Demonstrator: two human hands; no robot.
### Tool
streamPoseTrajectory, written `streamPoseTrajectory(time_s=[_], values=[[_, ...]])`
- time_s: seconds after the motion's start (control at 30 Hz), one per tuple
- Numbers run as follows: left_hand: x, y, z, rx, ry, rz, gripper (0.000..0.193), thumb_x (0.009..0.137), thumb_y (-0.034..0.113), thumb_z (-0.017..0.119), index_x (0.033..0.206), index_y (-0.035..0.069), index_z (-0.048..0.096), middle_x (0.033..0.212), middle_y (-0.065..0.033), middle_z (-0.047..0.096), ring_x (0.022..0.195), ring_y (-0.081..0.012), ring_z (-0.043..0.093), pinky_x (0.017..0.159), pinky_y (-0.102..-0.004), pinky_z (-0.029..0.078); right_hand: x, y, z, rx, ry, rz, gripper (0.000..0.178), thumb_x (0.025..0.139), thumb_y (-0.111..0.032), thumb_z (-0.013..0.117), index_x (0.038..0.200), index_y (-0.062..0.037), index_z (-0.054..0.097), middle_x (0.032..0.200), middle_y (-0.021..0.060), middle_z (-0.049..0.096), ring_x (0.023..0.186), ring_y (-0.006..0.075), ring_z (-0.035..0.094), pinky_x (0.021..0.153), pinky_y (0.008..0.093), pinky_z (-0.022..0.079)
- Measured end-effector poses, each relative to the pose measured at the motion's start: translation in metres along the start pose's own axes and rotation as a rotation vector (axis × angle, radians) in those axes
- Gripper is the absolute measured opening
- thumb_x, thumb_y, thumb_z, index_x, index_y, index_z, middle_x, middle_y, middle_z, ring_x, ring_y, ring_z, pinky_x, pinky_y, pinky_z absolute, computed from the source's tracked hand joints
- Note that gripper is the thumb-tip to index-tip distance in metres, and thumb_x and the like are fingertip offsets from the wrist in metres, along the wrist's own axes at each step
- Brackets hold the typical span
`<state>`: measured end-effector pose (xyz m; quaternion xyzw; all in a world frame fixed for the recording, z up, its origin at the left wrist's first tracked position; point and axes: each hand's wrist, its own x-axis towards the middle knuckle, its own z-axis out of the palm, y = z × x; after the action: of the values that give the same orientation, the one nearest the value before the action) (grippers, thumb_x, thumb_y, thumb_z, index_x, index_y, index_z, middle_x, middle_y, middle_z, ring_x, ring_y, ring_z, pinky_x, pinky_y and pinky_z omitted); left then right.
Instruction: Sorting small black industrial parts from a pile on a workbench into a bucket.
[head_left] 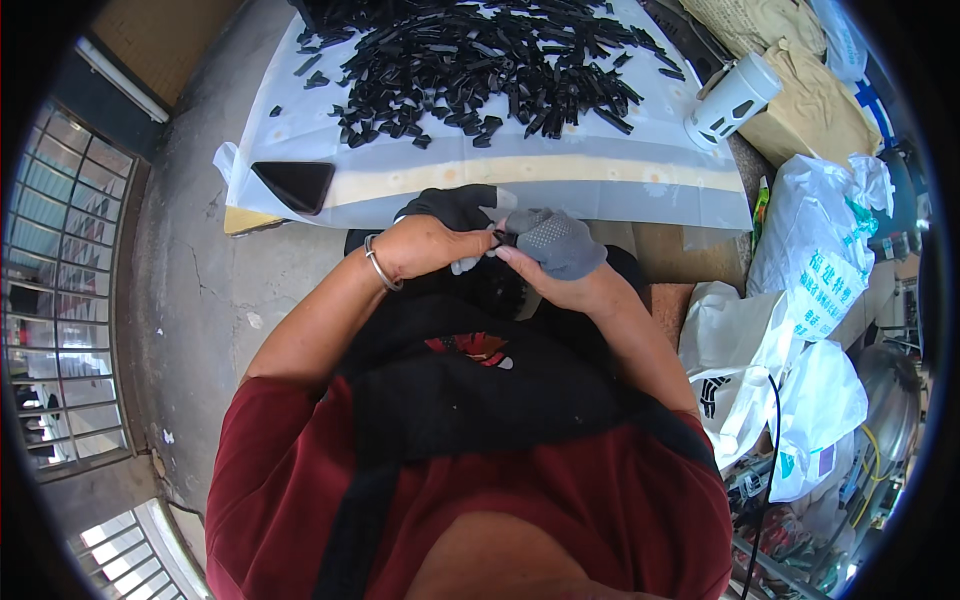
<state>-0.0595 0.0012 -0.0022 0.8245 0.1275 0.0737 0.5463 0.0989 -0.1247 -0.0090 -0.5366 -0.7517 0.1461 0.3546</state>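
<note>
Over my lap, just off the table's near edge, my two hands meet around a small black plastic piece (506,239). My left hand (440,235), in a partial dark glove with pale fingertips and a bare thumb, pinches it from the left. From the other side my right hand (553,248), in a grey dotted partial glove, closes its fingers on the same piece. Fingers cover most of it, so its full shape is hidden. Beyond my hands, a large heap of similar black plastic pieces (430,80) lies spread on the table.
A pale plastic sheet covers the table (640,175). On its left corner lies a black phone (296,186); a white cup (733,100) stands at the right. White plastic bags (812,235) and a brown sack (810,110) crowd the right side. A black cable (775,450) hangs there.
</note>
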Motion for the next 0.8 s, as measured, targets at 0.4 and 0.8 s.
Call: streamPoseTrajectory(time_s=[0.4, 0.8], values=[[0.001, -0.034, 0.022, -0.271, 0.395, -0.253, 0.055, 0.090, 0.048, 0.033, 0.094, 0.001, 0.060, 0.076, -0.0144, 0.062, 0.074, -0.0228, 0.060, 0.070, -0.0311, 0.045, 0.007, -0.008, 0.005, -0.328, 0.238, 0.055, 0.023, 0.083, -0.025, 0.055, 0.088, -0.0032, 0.059, 0.083, 0.0119, 0.059, 0.076, 0.0316, 0.055, 0.067, 0.0394, 0.044], [0.003, 0.000, 0.009, -0.112, 0.312, 0.035, 0.040, 0.093, 0.033, 0.036, 0.094, 0.000, 0.058, 0.078, -0.0100, 0.060, 0.070, -0.0200, 0.055, 0.067, -0.0308, 0.044, 0.003, -0.013, -0.005, -0.387, 0.235, 0.056, 0.022, 0.078, -0.020, 0.063, 0.093, -0.0045, 0.061, 0.080, 0.0107, 0.062, 0.072, 0.0281, 0.059, 0.064, 0.0351, 0.046]])
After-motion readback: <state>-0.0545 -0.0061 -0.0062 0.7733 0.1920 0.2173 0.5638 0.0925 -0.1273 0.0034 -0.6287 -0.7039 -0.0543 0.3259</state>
